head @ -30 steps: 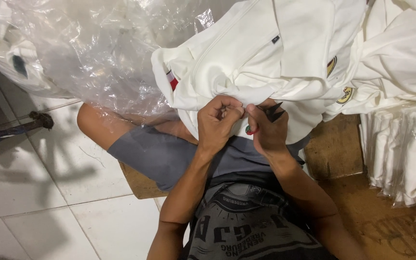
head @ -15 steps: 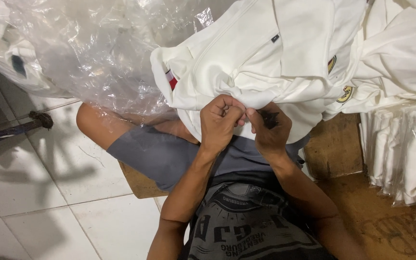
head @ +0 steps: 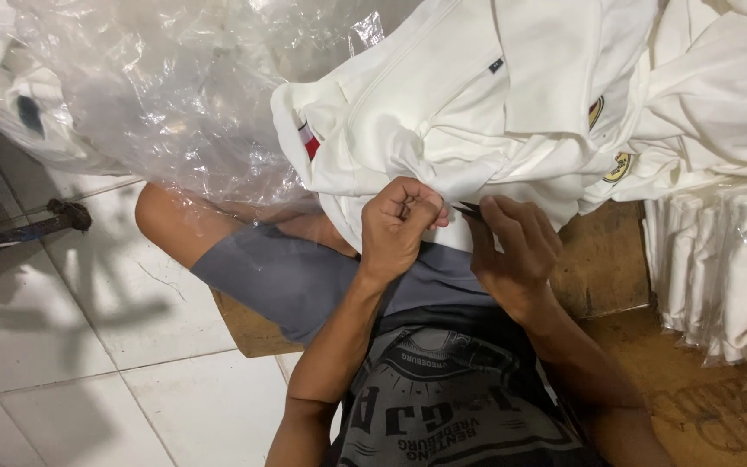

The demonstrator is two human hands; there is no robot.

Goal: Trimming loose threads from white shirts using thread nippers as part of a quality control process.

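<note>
Far to the left of the fingers, a dark metal bar [head: 23,227] is seen lying on the tiled floor [head: 88,346]. Up and to the left of them, a crumpled clear plastic bag [head: 149,95] is spread over the knee, seemingly pushed aside so that the work stays free.

The white garment [head: 477,112] is draped over the lap, directly above and touching the fingers; its lower edge is drawn down to them, probably so that one small spot is kept taut and close to the eye. The left hand [head: 401,227] is closed into a tight pinch, and a fold of the cloth is gripped between thumb and fingertips.

Just to the right, the right hand [head: 512,246] is curled nearly closed round a small dark tool [head: 469,208], whose tip is pointed at the pinched fold; its kind cannot be told, though a thread snip is likely.

Beyond the fingers to the right, a brown board [head: 603,259] is seen, and further on a row of folded white garments in clear wrappers [head: 719,277] is stacked upright.
</note>
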